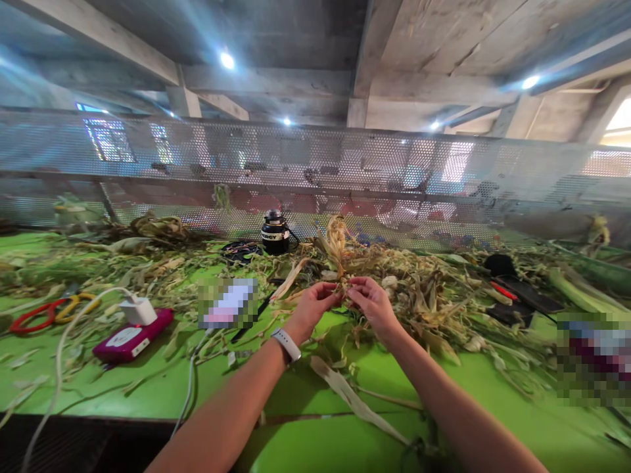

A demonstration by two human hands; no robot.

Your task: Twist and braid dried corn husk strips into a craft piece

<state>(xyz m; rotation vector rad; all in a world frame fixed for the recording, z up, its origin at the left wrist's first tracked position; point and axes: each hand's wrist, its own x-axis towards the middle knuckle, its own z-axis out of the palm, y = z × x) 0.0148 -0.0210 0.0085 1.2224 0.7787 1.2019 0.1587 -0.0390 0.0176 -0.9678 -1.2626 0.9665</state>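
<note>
Both hands meet at the middle of the green table (290, 394), with their fingertips close together. My left hand (314, 307), with a pale watch band on its wrist, pinches the lower part of a bundle of dried corn husk (336, 240). From the other side my right hand (371, 301) grips the same bundle between thumb and fingers. The husk stands upright above the fingers, with a looped, tan top. Fingers hide the exact spot where it is held. A long, pale husk strip (352, 397) lies on the table below the hands.
Loose husks (428, 295) cover much of the table. To the left are scissors (49, 315), a magenta power block (133, 336) with a white charger, cables and a blurred-out phone (229, 303). A black jar (275, 233) stands behind, before a perforated metal screen (305, 164).
</note>
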